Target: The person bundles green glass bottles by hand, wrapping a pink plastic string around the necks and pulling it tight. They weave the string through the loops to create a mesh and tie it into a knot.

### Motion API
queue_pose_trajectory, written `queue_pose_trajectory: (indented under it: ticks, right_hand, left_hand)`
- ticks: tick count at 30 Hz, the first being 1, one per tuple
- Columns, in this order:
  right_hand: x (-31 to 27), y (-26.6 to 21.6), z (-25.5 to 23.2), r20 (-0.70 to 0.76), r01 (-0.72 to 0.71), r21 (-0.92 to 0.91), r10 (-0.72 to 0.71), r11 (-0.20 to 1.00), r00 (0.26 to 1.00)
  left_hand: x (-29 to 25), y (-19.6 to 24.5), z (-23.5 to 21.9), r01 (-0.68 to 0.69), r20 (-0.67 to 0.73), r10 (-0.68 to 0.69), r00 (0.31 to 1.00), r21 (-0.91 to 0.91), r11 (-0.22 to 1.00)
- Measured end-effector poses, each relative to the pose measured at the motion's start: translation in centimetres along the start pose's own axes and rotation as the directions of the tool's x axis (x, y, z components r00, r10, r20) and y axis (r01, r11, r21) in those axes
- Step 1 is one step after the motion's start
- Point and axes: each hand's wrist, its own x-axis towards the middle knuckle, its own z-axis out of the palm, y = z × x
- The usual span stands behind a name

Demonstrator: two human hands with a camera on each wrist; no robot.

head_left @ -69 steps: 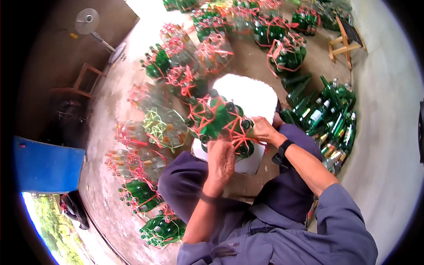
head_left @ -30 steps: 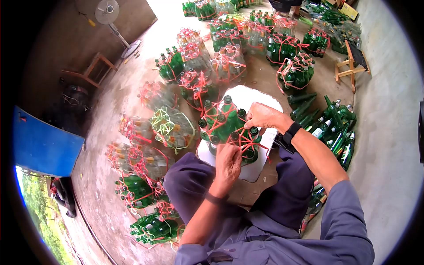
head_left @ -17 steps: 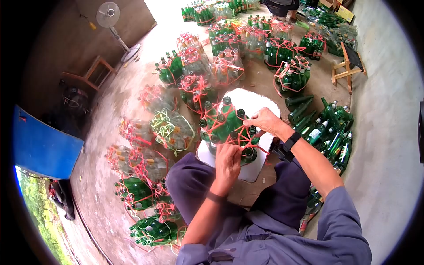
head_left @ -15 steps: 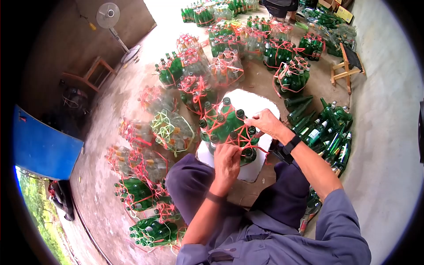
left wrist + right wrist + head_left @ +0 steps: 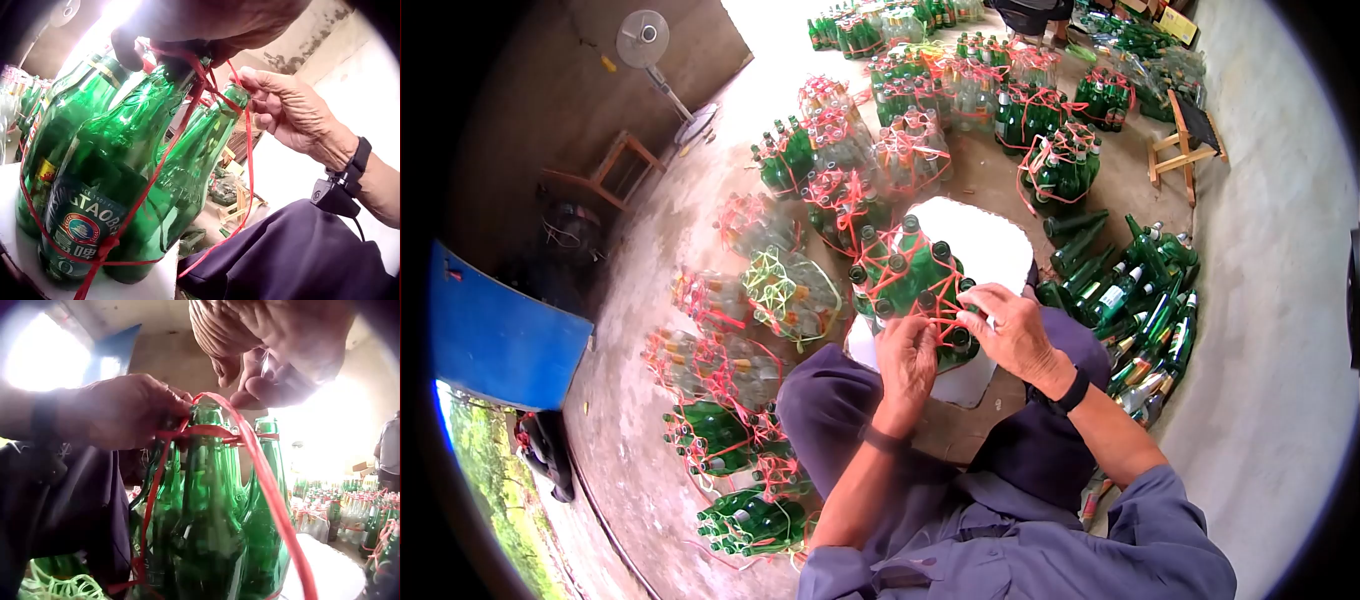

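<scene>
A bundle of green beer bottles, laced round necks and bodies with red plastic strap, stands on a white block between the person's knees. The left hand pinches the red strap at the near bottle mouths. Across the bundle, the right hand has bent fingers right at a bottle mouth and the strap; I cannot tell whether they hold it. In the right wrist view a length of strap arches from the left fingertips and hangs down in front. A label faces the left wrist camera.
Strapped clear bottles and green bundles stand around on the floor. Loose green bottles lie along the right wall. A folding stool and a fan stand farther off. A blue panel is at left.
The right hand has come from the bottle necks at the right in toward the left hand. The left hand stays near the same spot, and the bottles stay on the block.
</scene>
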Motion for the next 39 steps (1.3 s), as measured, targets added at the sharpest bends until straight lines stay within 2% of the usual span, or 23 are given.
queue_pose_trajectory:
  ticks: [3,4,7,11,14,16,17,19,23,25,26,30,33,35,36,37,39]
  right_hand:
    - [-0.9,0.7,1.2,0.032,0.061,0.0,-0.061,0.998,0.998]
    - [-1.3,0.6,1.2,0.066,0.016,-0.006,-0.016,1.0,0.998]
    - [-1.5,0.3,0.7,0.075,0.002,0.04,-0.005,0.999,0.997]
    - [-2.0,0.9,1.0,0.043,0.024,0.045,-0.026,0.999,0.999]
    - [-2.0,0.9,1.1,0.003,-0.031,0.065,0.031,0.997,1.0]
    - [-1.5,0.6,0.6,0.005,-0.062,-0.074,0.063,0.995,0.998]
    - [-1.5,0.7,0.4,0.006,-0.062,-0.075,0.063,0.995,0.998]
    - [-1.5,0.9,-0.2,0.114,-0.023,-0.196,0.046,0.98,0.992]
    - [-1.8,1.8,-0.9,0.118,-0.054,-0.258,0.087,0.965,0.989]
    - [-1.6,1.9,-1.5,0.106,-0.059,-0.384,0.107,0.921,0.989]
    - [-1.5,2.0,-1.6,0.102,-0.084,-0.426,0.141,0.901,0.985]
    - [-0.4,0.6,-1.9,0.101,-0.122,-0.472,0.191,0.873,0.976]
    - [0.9,-0.4,-1.0,0.121,-0.111,-0.427,0.179,0.897,0.976]
    - [1.7,-0.3,0.3,0.19,-0.133,-0.347,0.209,0.928,0.959]
    - [2.4,-1.0,0.4,0.241,-0.199,-0.348,0.293,0.916,0.925]
    - [2.9,-1.1,0.9,0.243,-0.196,-0.351,0.291,0.916,0.925]
    - [3.4,-1.0,1.7,0.277,-0.249,-0.426,0.387,0.87,0.879]
  left_hand:
    - [-0.2,0.2,0.0,0.041,0.022,-0.04,0.999,-0.026,0.999]
    - [-0.2,0.4,0.1,0.049,0.009,-0.049,0.999,-0.06,0.997]
    - [-0.2,0.7,0.1,0.024,-0.008,-0.024,1.0,-0.053,0.998]
    - [0.2,0.9,0.2,0.029,-0.059,-0.034,0.998,-0.09,0.995]
    - [0.4,0.7,-0.2,0.039,0.001,-0.039,0.999,-0.007,0.999]
    - [0.3,0.4,-0.1,0.02,-0.018,-0.02,1.0,-0.022,1.0]
    - [0.3,0.4,-0.1,0.021,-0.018,-0.021,1.0,-0.023,1.0]
    - [0.3,0.4,0.0,0.042,-0.036,-0.043,0.998,-0.038,0.998]
    - [0.1,0.6,-0.1,0.066,-0.017,-0.067,0.998,-0.056,0.996]
    - [-0.1,0.0,0.3,0.157,-0.006,-0.158,0.987,-0.102,0.982]
    - [-0.2,-0.3,0.5,0.157,-0.006,-0.158,0.987,-0.104,0.982]
    - [-0.5,-0.5,0.7,0.174,-0.003,-0.178,0.984,-0.19,0.966]
    - [-0.5,-0.7,1.0,0.143,-0.017,-0.151,0.988,-0.23,0.962]
    - [-0.7,-1.2,1.1,0.131,-0.032,-0.143,0.989,-0.25,0.959]
    - [-0.7,-1.2,1.1,0.13,-0.03,-0.143,0.989,-0.264,0.956]
    - [-0.7,-1.2,1.0,0.131,-0.028,-0.144,0.989,-0.279,0.951]
    - [-0.6,-1.3,0.7,0.134,-0.013,-0.144,0.99,-0.279,0.951]
